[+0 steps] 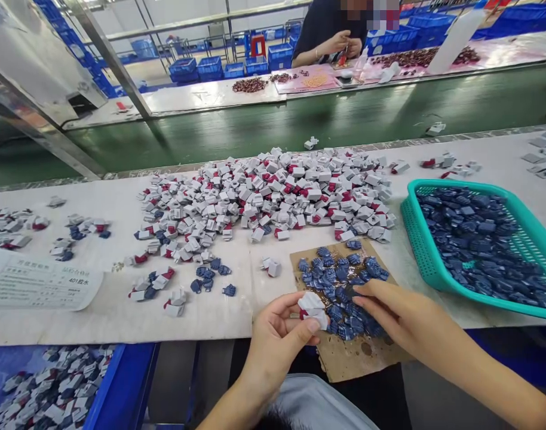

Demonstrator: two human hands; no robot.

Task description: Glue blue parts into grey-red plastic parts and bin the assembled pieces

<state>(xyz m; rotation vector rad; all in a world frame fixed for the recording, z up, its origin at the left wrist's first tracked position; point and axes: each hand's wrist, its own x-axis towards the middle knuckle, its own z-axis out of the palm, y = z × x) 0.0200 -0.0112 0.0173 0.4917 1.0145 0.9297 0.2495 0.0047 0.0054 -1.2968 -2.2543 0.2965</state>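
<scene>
Between the thumb and fingers of my left hand (279, 334) is a small white and red plastic part (312, 303), held over the near left side of a cardboard sheet (344, 364). My right hand (396, 310) reaches in from the right, its thumb and fingertips pinched together among the dark blue fist-shaped pieces (340, 275) spread on the cardboard. A dark blue piece seems to be at those fingertips, partly covered by them. The cardboard looks stained and wet in spots.
A large heap of white and red parts (273, 194) lies behind my hands. At right stands a green basket (419, 251) of dark blue pieces. A blue bin (120, 382) sits lower left, near a paper label (40, 283). Beyond the green conveyor (237, 134), a person (322, 36) works.
</scene>
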